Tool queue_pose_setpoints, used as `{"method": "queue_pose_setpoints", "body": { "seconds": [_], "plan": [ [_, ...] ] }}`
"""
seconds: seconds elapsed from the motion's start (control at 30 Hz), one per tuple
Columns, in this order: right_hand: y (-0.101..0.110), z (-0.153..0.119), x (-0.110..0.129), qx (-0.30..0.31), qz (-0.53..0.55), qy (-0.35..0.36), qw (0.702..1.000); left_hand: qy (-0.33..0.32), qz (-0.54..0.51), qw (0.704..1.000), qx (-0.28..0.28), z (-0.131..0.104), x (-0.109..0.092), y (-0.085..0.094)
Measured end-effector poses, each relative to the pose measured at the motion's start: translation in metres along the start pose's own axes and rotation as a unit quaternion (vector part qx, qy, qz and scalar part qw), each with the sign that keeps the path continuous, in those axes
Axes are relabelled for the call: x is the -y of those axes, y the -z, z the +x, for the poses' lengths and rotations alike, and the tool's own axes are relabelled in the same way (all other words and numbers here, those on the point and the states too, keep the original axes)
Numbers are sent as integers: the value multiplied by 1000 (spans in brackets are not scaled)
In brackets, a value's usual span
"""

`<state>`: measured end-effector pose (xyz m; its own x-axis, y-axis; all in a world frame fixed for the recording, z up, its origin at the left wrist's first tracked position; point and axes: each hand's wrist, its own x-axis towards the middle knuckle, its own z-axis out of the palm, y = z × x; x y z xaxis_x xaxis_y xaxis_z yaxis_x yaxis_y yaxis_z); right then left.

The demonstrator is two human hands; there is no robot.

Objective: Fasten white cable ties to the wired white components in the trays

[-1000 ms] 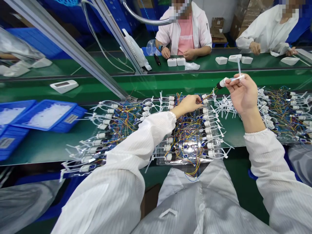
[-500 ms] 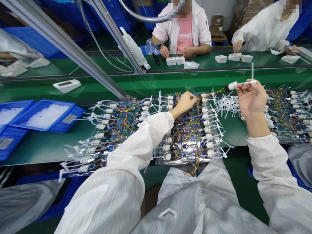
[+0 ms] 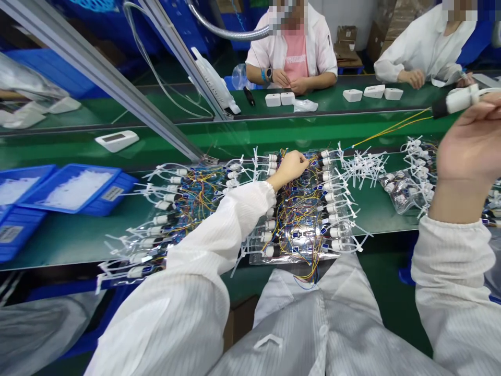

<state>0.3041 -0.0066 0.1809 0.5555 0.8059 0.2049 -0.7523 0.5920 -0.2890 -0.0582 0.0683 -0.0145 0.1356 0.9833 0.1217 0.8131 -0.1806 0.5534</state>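
Observation:
At the right edge, my right hand [image 3: 469, 141] is closed on a white tie looped around a white-and-black cylindrical part [image 3: 457, 102]. Yellow and orange wires [image 3: 391, 129] stretch from that part down to the left. My left hand [image 3: 293, 166] is closed at the top of the middle batch of wired parts [image 3: 299, 222]; what its fingertips pinch is too small to make out. White cylinders with tie tails line both sides of this batch, which lies on clear plastic. A pile of white cable ties [image 3: 364, 166] is to the right of it.
Another wired batch [image 3: 195, 196] lies left, with blue bins [image 3: 113, 194] of white pieces beyond. A metal post [image 3: 117, 86] slants across the left. White devices [image 3: 117, 140] sit on the green belt. Two people [image 3: 297, 57] work opposite. A silvery bag [image 3: 401, 190] lies at the right.
My right hand has moved right and closer to the camera with the cylindrical part, and the wires are drawn out longer. My left hand has shifted slightly left. The white device at the left has slid right.

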Motion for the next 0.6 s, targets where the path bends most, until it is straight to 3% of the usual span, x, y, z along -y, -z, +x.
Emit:
{"method": "queue_pose_setpoints", "body": {
  "seconds": [0.2,0.3,0.37,0.5,0.6],
  "plan": [
    [6,-8,28,-45,230,-51,971,8,16,1000,8,2,-5,-3],
    [6,-21,34,-95,275,-68,954,15,17,1000,8,1,-4,-3],
    [2,-29,39,-111,280,-72,951,20,19,1000,12,0,-3,-2],
    [-2,-34,46,-73,224,-110,966,14,24,1000,-10,-6,-9,2],
    [6,-26,43,-41,100,-81,991,-82,41,995,-39,-10,-26,2]
  ]
}}
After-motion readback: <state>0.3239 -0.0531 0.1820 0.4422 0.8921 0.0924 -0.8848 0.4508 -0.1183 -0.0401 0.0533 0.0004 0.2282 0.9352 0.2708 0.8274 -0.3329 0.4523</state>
